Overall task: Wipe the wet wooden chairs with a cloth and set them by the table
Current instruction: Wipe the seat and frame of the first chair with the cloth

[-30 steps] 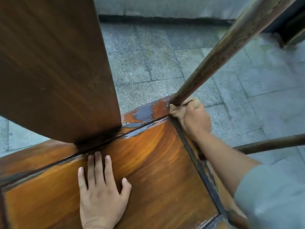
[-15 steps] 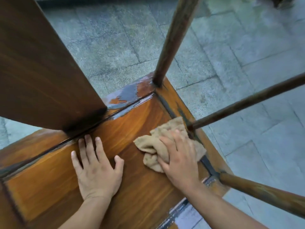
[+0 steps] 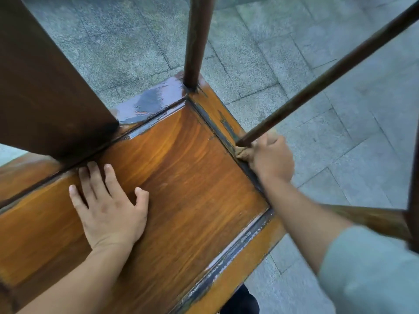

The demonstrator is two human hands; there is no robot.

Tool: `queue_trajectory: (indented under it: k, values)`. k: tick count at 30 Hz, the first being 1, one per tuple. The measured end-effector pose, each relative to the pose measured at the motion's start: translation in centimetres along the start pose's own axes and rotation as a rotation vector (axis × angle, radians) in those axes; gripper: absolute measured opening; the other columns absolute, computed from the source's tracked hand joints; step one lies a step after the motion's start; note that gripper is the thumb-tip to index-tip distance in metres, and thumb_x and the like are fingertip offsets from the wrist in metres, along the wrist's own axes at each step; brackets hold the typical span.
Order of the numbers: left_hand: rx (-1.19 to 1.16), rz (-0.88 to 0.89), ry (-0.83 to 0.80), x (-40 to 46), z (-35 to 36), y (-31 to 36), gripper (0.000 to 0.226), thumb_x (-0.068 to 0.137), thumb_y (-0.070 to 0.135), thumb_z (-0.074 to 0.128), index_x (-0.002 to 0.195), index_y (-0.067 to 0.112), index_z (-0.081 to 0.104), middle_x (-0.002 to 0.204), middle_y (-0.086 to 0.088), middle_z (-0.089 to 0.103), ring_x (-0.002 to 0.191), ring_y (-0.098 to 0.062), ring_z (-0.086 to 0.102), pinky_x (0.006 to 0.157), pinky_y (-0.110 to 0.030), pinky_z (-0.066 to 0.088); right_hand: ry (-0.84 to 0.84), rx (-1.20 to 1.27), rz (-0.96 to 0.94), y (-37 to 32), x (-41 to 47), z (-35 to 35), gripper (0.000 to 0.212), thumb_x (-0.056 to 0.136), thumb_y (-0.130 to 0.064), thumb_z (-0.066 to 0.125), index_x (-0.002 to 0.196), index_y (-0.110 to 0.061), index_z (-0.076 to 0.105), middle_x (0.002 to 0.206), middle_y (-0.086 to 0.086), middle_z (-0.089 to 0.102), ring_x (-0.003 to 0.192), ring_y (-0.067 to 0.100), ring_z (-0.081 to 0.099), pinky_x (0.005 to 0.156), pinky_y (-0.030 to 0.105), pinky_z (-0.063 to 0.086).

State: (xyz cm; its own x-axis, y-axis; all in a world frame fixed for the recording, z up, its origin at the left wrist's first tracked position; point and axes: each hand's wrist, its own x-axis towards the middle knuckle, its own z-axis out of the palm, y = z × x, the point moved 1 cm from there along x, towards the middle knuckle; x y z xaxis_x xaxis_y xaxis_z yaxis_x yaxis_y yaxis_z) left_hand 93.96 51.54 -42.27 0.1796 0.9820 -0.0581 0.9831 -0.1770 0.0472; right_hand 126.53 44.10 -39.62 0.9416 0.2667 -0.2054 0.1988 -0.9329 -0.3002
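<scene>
Gripping the cloth (image 3: 243, 152), the right hand (image 3: 271, 158) has shifted to the seat (image 3: 192, 177) edge; left hand (image 3: 111, 207) stays flat.

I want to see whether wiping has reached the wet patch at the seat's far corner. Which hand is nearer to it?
Right. The right hand, bunching the cloth, is on the seat's right edge just below the wet patch; the left hand lies flat mid-seat, farther away.

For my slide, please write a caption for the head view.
Left hand braces the chair seat; right hand presses cloth against a rail.
</scene>
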Motion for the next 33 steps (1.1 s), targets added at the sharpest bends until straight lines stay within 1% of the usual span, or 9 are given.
queue_trajectory:
  k: [2, 4, 10, 13, 16, 18, 24, 30, 33]
  values:
    - [-0.018, 0.005, 0.014, -0.1, 0.2, 0.0, 0.078, 0.090, 0.058, 0.029, 0.152, 0.010, 0.022, 0.161, -0.013, 0.018, 0.151, -0.030, 0.009, 0.123, -0.054, 0.006, 0.199, -0.054, -0.251, 1.8, -5.7, 0.5, 0.031, 0.099, -0.040, 0.054, 0.119, -0.016, 0.061, 0.119, 0.009, 0.063, 0.107, 0.033, 0.060, 0.092, 0.046, 0.046]
    - [-0.042, -0.003, 0.034, 0.1, 0.6, -0.1, 0.078, 0.090, 0.057, 0.032, 0.151, 0.011, 0.021, 0.161, -0.012, 0.018, 0.151, -0.028, 0.008, 0.122, -0.054, 0.006, 0.204, -0.087, -0.552, 4.7, -10.8, 0.7, 0.038, 0.091, -0.028, 0.067, 0.126, -0.012, 0.062, 0.126, 0.011, 0.062, 0.117, 0.034, 0.056, 0.100, 0.052, 0.046]
    - [-0.052, 0.013, 0.066, -0.1, 1.7, -0.4, 0.077, 0.091, 0.060, 0.031, 0.151, 0.013, 0.020, 0.161, -0.010, 0.018, 0.151, -0.027, 0.010, 0.120, -0.039, -0.010, -0.180, -0.207, -0.951, 16.0, -15.3, -2.9, 0.049, 0.092, -0.048, 0.062, 0.131, -0.018, 0.066, 0.143, 0.009, 0.058, 0.142, 0.033, 0.045, 0.108, 0.057, 0.045]
    - [-0.070, 0.031, 0.063, 0.2, 1.9, -1.0, 0.076, 0.092, 0.060, 0.031, 0.150, 0.012, 0.021, 0.160, -0.013, 0.019, 0.150, -0.028, 0.010, 0.119, -0.039, -0.013, -0.223, -0.127, -0.789, 15.8, -12.7, -3.5, 0.053, 0.091, -0.037, 0.070, 0.137, -0.013, 0.061, 0.147, 0.014, 0.054, 0.143, 0.034, 0.043, 0.109, 0.056, 0.045]
    - [-0.060, 0.057, -0.001, -0.2, 0.6, -1.4, 0.075, 0.093, 0.056, 0.032, 0.150, 0.009, 0.021, 0.159, -0.018, 0.021, 0.149, -0.033, 0.014, 0.122, -0.052, 0.005, 0.063, 0.036, -0.385, 12.3, -15.7, -0.4, 0.050, 0.089, -0.035, 0.068, 0.134, -0.014, 0.061, 0.144, 0.009, 0.058, 0.143, 0.033, 0.043, 0.114, 0.056, 0.039]
    - [-0.036, 0.099, -0.063, -1.8, -0.7, -0.9, 0.074, 0.093, 0.051, 0.033, 0.150, 0.005, 0.024, 0.157, -0.025, 0.023, 0.147, -0.039, 0.016, 0.121, -0.056, 0.013, 0.135, 0.024, -0.288, 10.6, -20.5, 1.7, 0.049, 0.089, -0.034, 0.069, 0.135, -0.021, 0.058, 0.146, 0.005, 0.056, 0.146, 0.029, 0.037, 0.116, 0.055, 0.037]
    - [-0.010, 0.306, -0.232, -10.6, -3.2, 0.1, 0.072, 0.093, 0.046, 0.030, 0.149, 0.001, 0.034, 0.154, -0.030, 0.027, 0.145, -0.043, 0.020, 0.119, -0.056, 0.019, -0.401, -0.069, -1.155, 16.3, -25.5, -0.6, 0.061, 0.081, -0.030, 0.074, 0.138, -0.028, 0.051, 0.151, 0.002, 0.050, 0.148, 0.029, 0.038, 0.120, 0.052, 0.030]
    - [0.024, 0.354, -0.251, -15.3, -3.0, -0.5, 0.075, 0.088, 0.046, 0.033, 0.140, -0.006, 0.046, 0.149, -0.034, 0.033, 0.140, -0.049, 0.025, 0.114, -0.059, 0.020, -0.076, 0.414, -0.218, 18.0, -14.4, -4.7, 0.034, 0.099, -0.021, 0.062, 0.130, -0.009, 0.059, 0.132, 0.011, 0.056, 0.126, 0.025, 0.051, 0.111, 0.043, 0.041]
    - [-0.008, 0.332, -0.294, -15.2, -3.6, 1.2, 0.074, 0.088, 0.045, 0.031, 0.140, -0.006, 0.044, 0.148, -0.035, 0.032, 0.140, -0.050, 0.024, 0.112, -0.060, 0.022, -0.154, 0.532, -0.127, 17.8, -12.2, -5.3, 0.028, 0.096, -0.019, 0.066, 0.123, -0.017, 0.058, 0.122, 0.005, 0.058, 0.117, 0.017, 0.057, 0.103, 0.035, 0.048]
